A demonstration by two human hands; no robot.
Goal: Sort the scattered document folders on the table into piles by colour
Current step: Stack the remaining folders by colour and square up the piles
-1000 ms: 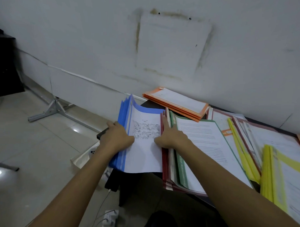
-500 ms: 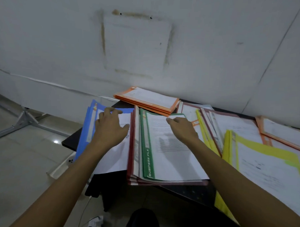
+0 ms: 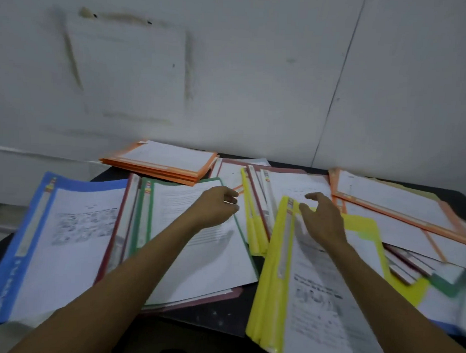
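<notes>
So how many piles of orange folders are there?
2. One neat orange stack sits at the back by the wall; a looser orange pile lies far right. Others may hide underneath.

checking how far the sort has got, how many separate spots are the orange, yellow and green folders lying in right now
orange: 2, back stack and right heap
yellow: 2, middle bunch and front bunch
green: 2, left-centre folder and right corner
total: 6
</notes>
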